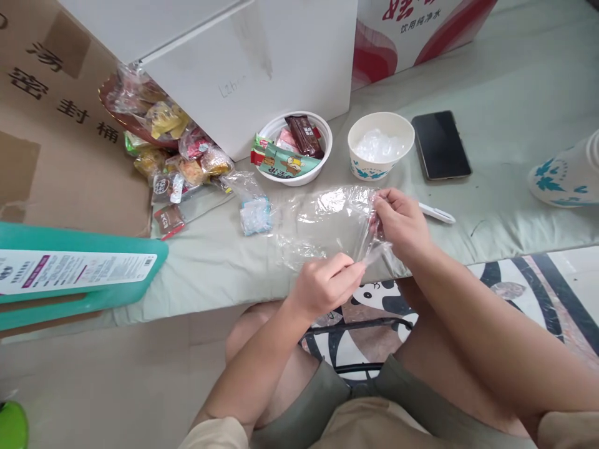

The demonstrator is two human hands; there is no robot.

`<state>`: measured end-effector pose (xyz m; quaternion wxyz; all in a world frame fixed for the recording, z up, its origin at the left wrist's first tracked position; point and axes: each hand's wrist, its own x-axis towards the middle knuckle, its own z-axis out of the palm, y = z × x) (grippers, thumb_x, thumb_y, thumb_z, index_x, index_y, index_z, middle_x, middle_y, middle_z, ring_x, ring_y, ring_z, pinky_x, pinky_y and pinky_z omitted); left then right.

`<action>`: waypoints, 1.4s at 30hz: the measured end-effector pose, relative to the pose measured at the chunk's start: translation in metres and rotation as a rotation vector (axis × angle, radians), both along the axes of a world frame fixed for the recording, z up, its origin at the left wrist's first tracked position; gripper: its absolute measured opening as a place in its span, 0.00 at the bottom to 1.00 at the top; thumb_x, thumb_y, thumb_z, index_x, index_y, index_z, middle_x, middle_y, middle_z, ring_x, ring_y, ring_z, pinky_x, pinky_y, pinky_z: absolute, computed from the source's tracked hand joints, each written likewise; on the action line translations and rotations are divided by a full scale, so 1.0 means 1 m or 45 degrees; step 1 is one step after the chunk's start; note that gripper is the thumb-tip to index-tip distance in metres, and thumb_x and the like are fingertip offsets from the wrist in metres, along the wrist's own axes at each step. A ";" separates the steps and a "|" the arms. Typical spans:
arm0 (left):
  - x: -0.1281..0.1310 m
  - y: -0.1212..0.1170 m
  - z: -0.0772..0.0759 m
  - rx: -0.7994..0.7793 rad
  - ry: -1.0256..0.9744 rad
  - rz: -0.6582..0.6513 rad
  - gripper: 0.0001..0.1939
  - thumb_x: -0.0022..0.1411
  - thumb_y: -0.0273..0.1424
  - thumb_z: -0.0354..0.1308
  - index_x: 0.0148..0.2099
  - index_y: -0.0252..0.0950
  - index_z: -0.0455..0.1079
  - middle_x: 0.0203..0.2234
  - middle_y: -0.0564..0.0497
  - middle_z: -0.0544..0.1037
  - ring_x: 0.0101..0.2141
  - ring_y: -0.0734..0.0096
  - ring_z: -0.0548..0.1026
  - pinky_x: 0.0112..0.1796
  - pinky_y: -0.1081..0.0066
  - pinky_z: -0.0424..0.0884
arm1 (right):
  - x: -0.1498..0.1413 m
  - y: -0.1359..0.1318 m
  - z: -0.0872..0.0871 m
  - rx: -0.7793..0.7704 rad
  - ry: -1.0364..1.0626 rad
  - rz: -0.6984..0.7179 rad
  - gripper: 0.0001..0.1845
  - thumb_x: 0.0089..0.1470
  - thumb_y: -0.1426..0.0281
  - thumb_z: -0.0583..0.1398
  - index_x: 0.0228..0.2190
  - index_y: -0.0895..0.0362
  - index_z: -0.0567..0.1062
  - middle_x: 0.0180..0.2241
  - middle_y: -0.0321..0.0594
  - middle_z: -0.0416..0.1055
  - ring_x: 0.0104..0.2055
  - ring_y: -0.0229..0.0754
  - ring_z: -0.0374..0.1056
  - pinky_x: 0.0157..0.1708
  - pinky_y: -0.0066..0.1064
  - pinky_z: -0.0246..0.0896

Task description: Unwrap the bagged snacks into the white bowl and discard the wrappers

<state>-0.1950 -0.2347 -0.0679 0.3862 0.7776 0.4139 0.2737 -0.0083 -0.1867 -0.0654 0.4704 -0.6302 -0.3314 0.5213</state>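
Note:
A clear plastic bag lies spread over the pale green cloth, its near right end lifted between my hands. My left hand pinches the bag's lower corner. At the upper corner, the fingers of my right hand are closed on the same bag. Beside the bag's left end sits a small blue-and-clear packet. Behind it stand a white bowl of wrapped snacks and a paper cup with crumpled clear plastic inside. Partly hidden behind my right hand is a white handled item.
A black phone lies right of the cup; another paper cup lies tilted at far right. Wrapped snacks heap at left near a cardboard box. A teal container juts over the front edge. White boxes stand behind.

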 end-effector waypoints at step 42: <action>-0.079 0.078 -0.017 0.270 -0.655 1.177 0.30 0.59 0.62 0.58 0.35 0.38 0.63 0.16 0.63 0.57 0.15 0.83 0.57 0.17 0.76 0.50 | 0.010 -0.012 0.000 -0.252 0.445 0.318 0.24 0.43 0.63 0.73 0.36 0.51 0.67 0.28 0.29 0.74 0.21 0.31 0.65 0.23 0.25 0.64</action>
